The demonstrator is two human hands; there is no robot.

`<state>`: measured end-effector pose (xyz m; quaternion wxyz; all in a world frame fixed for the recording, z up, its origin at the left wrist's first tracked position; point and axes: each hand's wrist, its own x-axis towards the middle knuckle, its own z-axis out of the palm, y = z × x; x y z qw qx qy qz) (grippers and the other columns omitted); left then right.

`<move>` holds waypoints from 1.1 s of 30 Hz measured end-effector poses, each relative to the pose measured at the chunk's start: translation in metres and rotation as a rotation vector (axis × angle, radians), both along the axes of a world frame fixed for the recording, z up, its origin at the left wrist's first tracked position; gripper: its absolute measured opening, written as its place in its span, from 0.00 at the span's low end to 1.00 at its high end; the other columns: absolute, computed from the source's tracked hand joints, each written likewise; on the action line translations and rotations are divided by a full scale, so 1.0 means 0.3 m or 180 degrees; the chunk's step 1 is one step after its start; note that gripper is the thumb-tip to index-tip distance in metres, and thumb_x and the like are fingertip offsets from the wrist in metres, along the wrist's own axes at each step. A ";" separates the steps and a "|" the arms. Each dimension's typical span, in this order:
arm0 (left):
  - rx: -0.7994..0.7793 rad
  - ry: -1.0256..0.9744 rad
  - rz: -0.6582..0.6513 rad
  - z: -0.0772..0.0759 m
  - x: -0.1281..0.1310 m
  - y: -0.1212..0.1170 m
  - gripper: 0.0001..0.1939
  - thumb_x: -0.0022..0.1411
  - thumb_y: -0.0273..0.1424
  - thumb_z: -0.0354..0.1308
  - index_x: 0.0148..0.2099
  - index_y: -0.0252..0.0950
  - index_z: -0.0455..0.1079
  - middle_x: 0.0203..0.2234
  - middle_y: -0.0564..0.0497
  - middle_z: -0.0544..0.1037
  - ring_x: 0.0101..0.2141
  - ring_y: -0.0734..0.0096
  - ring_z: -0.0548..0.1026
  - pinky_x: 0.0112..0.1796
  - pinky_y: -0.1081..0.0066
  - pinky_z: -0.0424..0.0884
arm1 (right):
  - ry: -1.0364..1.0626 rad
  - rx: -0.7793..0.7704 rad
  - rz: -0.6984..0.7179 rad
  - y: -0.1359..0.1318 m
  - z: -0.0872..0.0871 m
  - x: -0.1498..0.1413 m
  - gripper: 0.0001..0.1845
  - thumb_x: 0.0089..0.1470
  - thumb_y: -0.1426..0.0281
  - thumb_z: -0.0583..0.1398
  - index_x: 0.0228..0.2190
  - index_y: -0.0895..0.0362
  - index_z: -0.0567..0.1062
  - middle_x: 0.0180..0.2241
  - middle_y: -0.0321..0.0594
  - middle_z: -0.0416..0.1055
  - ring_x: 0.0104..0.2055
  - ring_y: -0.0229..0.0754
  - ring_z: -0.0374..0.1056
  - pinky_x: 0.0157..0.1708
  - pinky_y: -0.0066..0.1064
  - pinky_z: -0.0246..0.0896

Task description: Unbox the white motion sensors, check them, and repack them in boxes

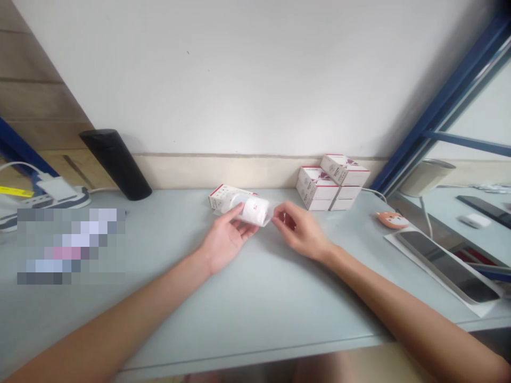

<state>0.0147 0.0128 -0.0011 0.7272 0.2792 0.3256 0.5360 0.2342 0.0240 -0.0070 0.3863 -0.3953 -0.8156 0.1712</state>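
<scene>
box stack [332, 183] is standing at the back of the surface [247, 319], near the wall [255, 80]. left of the stack and closer to the person, a white roll [255, 211] is sitting inside a clear bag [269, 217]. the left hand [227, 234] is gripping the bagged roll, thumb on top and fingers underneath. the right hand [299, 230] is hanging beside the bag's end, in front of the stack and slightly to its left; its thumb and forefinger are curling toward each other, but i cannot tell whether they are pinching the film. a single box [220, 196] is lying further left of the stack, just behind the roll. well to the stack's left, a black cylinder [115, 165] is leaning in view.

the step in hand seems to be working at the bag's end nearest the stack. the next move would be calling for a sure pinch there, the left fingers steadying the roll without crushing it.
</scene>
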 end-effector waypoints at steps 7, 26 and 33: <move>0.0023 -0.0046 -0.0019 -0.002 0.002 0.001 0.17 0.68 0.34 0.65 0.58 0.39 0.76 0.67 0.46 0.71 0.66 0.58 0.70 0.62 0.63 0.73 | 0.0319 0.0117 -0.0056 -0.018 0.026 0.000 0.06 0.67 0.68 0.57 0.40 0.51 0.74 0.42 0.40 0.71 0.30 0.38 0.62 0.34 0.35 0.62; 0.0314 0.0199 -0.0086 -0.013 0.021 -0.012 0.26 0.69 0.32 0.66 0.67 0.37 0.70 0.63 0.43 0.76 0.63 0.56 0.74 0.66 0.57 0.68 | 0.1853 -0.1202 0.0056 -0.033 0.030 -0.052 0.17 0.63 0.54 0.64 0.36 0.52 0.66 0.36 0.36 0.77 0.23 0.33 0.60 0.24 0.29 0.56; 0.0335 0.0302 0.0002 -0.017 0.024 -0.012 0.25 0.66 0.30 0.68 0.64 0.37 0.72 0.63 0.43 0.77 0.60 0.55 0.76 0.64 0.56 0.70 | 0.1398 -0.0611 -0.0556 -0.018 0.000 -0.034 0.13 0.65 0.57 0.61 0.45 0.51 0.68 0.33 0.36 0.75 0.28 0.39 0.66 0.29 0.32 0.60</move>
